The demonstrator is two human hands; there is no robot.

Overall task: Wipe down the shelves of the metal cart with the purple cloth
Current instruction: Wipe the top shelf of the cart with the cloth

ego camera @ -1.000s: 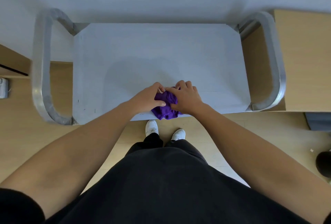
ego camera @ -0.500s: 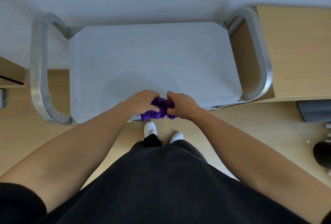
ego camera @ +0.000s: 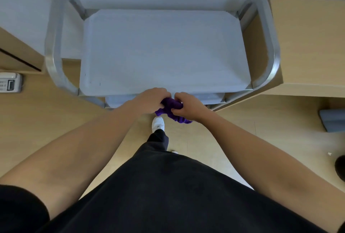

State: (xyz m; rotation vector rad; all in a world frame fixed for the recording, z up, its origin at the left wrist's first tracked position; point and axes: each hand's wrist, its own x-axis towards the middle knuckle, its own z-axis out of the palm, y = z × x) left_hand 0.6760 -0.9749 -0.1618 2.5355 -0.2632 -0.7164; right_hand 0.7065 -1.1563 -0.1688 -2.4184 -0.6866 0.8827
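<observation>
Both hands, left hand point(ego camera: 151, 99) and right hand point(ego camera: 188, 105), grip the bunched purple cloth point(ego camera: 170, 108) with fingers curled round it, held just off the near edge of the metal cart point(ego camera: 164, 51) top shelf, above the floor.

Both arms extended forward and bare, left forearm point(ego camera: 84, 148) and right forearm point(ego camera: 261, 148) converging toward the midline. Left hand point(ego camera: 151, 98) and right hand point(ego camera: 188, 105) side by side, knuckles up, nearly touching. Fingers point(ego camera: 177, 96) of both curled down and inward, each hand gripping the bunched purple cloth point(ego camera: 170, 105) held between them.
</observation>
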